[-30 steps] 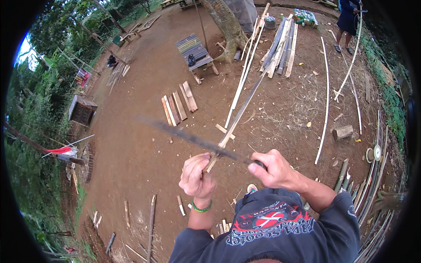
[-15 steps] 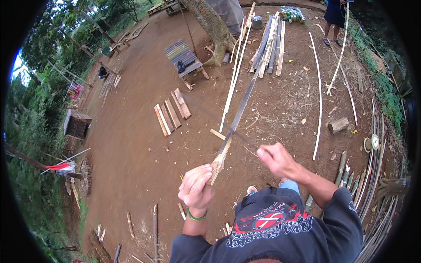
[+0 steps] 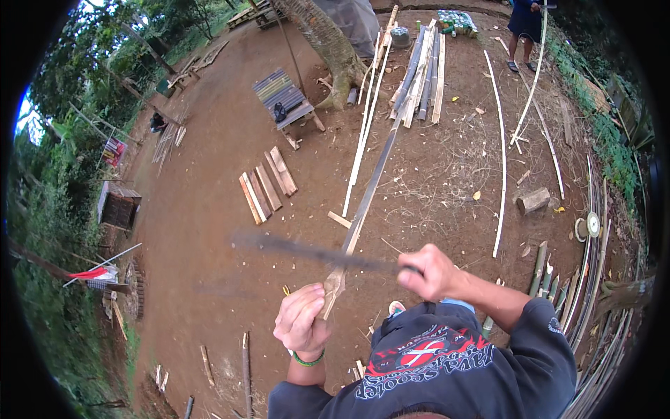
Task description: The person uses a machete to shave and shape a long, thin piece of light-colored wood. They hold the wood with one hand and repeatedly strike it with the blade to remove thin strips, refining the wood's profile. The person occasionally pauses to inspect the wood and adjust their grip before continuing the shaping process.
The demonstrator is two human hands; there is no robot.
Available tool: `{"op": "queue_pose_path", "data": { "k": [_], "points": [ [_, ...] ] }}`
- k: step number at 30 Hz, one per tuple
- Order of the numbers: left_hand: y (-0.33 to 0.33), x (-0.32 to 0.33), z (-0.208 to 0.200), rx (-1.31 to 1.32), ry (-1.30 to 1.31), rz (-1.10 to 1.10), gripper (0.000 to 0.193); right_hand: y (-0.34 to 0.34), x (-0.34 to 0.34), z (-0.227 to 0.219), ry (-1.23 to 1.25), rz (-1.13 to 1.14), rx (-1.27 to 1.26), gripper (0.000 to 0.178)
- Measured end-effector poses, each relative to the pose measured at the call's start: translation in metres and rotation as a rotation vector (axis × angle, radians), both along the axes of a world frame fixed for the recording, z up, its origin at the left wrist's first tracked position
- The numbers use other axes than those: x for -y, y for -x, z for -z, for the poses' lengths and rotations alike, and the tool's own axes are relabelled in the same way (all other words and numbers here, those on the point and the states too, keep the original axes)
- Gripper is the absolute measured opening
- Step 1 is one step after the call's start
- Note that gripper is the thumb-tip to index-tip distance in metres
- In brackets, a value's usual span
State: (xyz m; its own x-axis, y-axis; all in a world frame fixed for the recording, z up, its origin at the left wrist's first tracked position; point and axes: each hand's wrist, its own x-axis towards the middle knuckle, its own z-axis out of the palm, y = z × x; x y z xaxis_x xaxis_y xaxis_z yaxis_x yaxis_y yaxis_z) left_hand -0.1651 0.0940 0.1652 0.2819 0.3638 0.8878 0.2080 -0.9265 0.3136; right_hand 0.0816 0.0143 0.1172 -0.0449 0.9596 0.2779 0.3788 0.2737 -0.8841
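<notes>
My left hand (image 3: 301, 321) is closed round the near end of a long split bamboo strip (image 3: 370, 185). The strip runs away from me, dark on its outer skin and pale and frayed near my fingers. My right hand (image 3: 431, 276) grips the handle of a machete (image 3: 307, 248). Its dark blade, smeared by motion, points left and crosses over the strip just beyond my left hand. Whether the edge touches the bamboo I cannot tell. The strip's far end reaches a pile of bamboo slats (image 3: 422, 70).
Several short boards (image 3: 269, 183) lie left of the strip, with a small slatted table (image 3: 283, 98) beyond by a tree trunk (image 3: 317, 42). To the right are a log piece (image 3: 534, 200), a spool (image 3: 592, 225) and bamboo poles (image 3: 539, 269). A person (image 3: 525, 31) stands far right holding a long strip.
My right hand has moved slightly down, and the machete blade now lies nearer my left hand. My left hand keeps its hold on the strip. The whole view has shifted a little.
</notes>
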Motion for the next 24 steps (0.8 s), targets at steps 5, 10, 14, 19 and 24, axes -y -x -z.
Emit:
{"op": "queue_pose_path", "data": {
  "k": [5, 10, 14, 19, 24],
  "points": [
    [-0.014, 0.006, -0.010, -0.009, 0.006, -0.018, 0.014, -0.050, -0.006, 0.021, 0.181, 0.229, 0.025, 0.044],
    [-0.029, 0.016, -0.018, -0.019, -0.028, 0.007, 0.015, -0.053, 0.008, 0.015, -0.019, -0.067, 0.006, 0.040],
    [-0.044, 0.027, -0.022, 0.016, -0.041, -0.019, 0.016, -0.100, 0.003, 0.035, 0.255, 0.235, -0.034, 0.043],
    [-0.063, 0.029, -0.033, -0.090, -0.094, 0.059, 0.016, -0.084, 0.029, -0.011, -0.087, -0.167, -0.002, 0.038],
    [-0.083, 0.049, -0.043, 0.010, -0.104, -0.098, 0.015, -0.140, 0.012, 0.052, 0.202, 0.152, -0.134, 0.038]
  ]
}}
